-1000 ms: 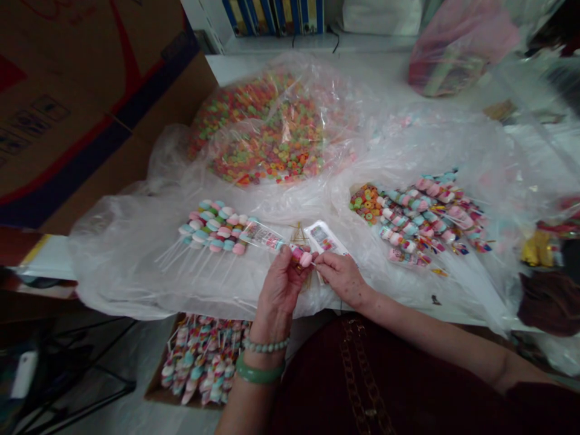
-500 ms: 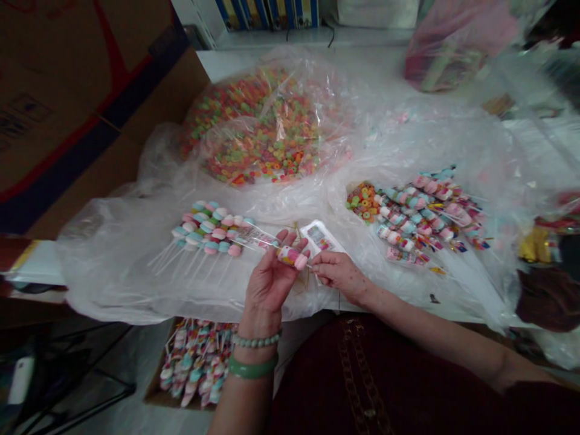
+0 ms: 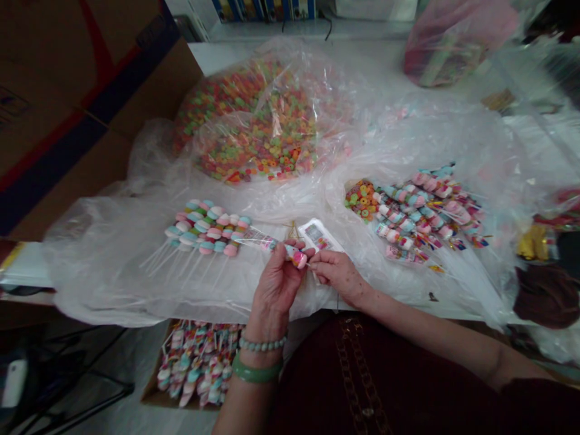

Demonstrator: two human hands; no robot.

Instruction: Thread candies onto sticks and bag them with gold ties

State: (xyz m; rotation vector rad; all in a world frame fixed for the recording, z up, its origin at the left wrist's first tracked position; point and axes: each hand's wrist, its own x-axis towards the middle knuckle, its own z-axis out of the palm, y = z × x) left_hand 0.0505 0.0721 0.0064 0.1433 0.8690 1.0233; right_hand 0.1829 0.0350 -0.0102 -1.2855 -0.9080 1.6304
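A candy skewer (image 3: 298,259) with pink marshmallow at its near end lies in a clear printed wrapper. My left hand (image 3: 276,284) is closed around it, thumb on top. Close by on the right, my right hand (image 3: 335,270) pinches the thin stick below the pink end. The wrapper's clear tail (image 3: 254,238) stretches left toward a row of unwrapped marshmallow skewers (image 3: 211,226). Just beyond my hands lie a white packet (image 3: 317,234) and some thin gold ties (image 3: 293,232).
A big clear bag of ring gummies (image 3: 258,127) spreads behind. To the right lie a pile of wrapped skewers (image 3: 417,211) and loose gummies (image 3: 361,199) on plastic sheeting (image 3: 104,260). A large carton (image 3: 149,96) stands left; a box of wrapped skewers (image 3: 197,362) sits below the table edge.
My left hand has closed its fingers around the wrapped skewer, where they were more spread before, and shifted slightly right. My right hand keeps its pinch on the stick.
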